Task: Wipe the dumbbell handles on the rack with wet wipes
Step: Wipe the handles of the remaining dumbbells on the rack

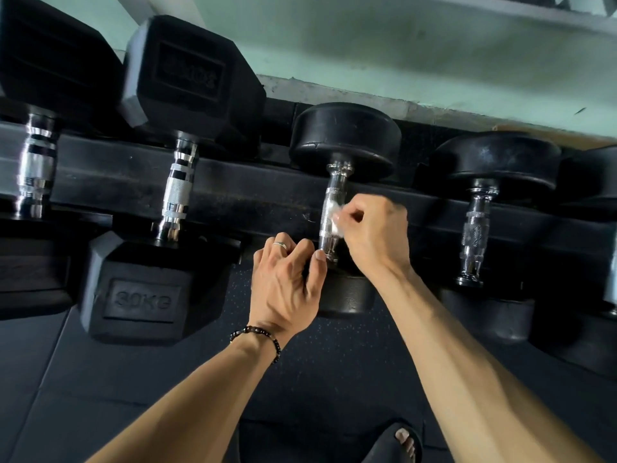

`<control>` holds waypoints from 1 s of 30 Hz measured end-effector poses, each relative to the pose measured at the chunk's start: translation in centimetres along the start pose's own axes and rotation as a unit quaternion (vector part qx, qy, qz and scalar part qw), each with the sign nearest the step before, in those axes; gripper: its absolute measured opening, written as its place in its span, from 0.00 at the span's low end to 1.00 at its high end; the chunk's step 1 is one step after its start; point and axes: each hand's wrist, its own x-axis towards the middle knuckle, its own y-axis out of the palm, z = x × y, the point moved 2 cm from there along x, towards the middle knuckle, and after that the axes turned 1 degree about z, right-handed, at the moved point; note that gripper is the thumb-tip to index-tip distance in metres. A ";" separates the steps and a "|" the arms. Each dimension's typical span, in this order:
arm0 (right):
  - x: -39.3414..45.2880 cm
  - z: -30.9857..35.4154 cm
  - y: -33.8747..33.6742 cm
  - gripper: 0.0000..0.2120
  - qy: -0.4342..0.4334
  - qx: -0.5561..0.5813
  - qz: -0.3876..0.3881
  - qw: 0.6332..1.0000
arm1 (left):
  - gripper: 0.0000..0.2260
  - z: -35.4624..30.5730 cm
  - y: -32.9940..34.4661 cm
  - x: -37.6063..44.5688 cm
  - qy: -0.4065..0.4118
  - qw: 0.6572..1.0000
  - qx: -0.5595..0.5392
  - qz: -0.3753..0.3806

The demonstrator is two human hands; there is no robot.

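The right hand (374, 235) is pinching a small, crumpled white wet wipe (334, 217) between curled fingertips and thumb, and is pressing it against the right side of the knurled chrome handle (330, 215) of a round-headed black rubber dumbbell (344, 138). The wipe is sitting about halfway along that handle, mostly hidden by the fingers. Just beside it, the left hand (283, 282) is curling its fingers over the near head of the same dumbbell (347, 295), with the thumb tip lying close to the lower chrome collar of the handle; it is gripping the rubber head rather than the handle, though the fingertips are out of sight. A plain silver ring (279, 244) is showing on one finger and a dark beaded bracelet (260, 335) is circling the left wrist.

The dumbbell is lying across the black metal rack rail (240, 188), its far head toward the pale green wall (334, 45). To its left, a black hexagonal dumbbell marked 30kg (143, 295) is resting on the same rail with its chrome handle exposed, and another chrome-handled dumbbell (33, 168) is sitting at the left edge. To the right, a second round-headed black dumbbell (494, 158) is resting well apart from the hands. Below, dark speckled rubber floor mats (100, 379) are showing, and a foot in a black slide sandal (397, 442) is standing at the bottom edge.
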 end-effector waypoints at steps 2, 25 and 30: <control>-1.2 -0.6 0.0 0.12 0.040 -0.040 0.083 0.995 | 0.14 -0.1 0.0 0.0 0.001 1.000 0.000 -0.001; -0.9 -1.0 -0.2 0.08 0.152 0.020 0.085 0.984 | 0.15 0.0 0.1 0.1 -0.002 1.000 -0.009 0.005; 0.3 -0.1 0.2 0.05 0.160 0.100 -0.019 0.982 | 0.15 0.1 0.1 0.1 0.002 1.000 -0.011 0.003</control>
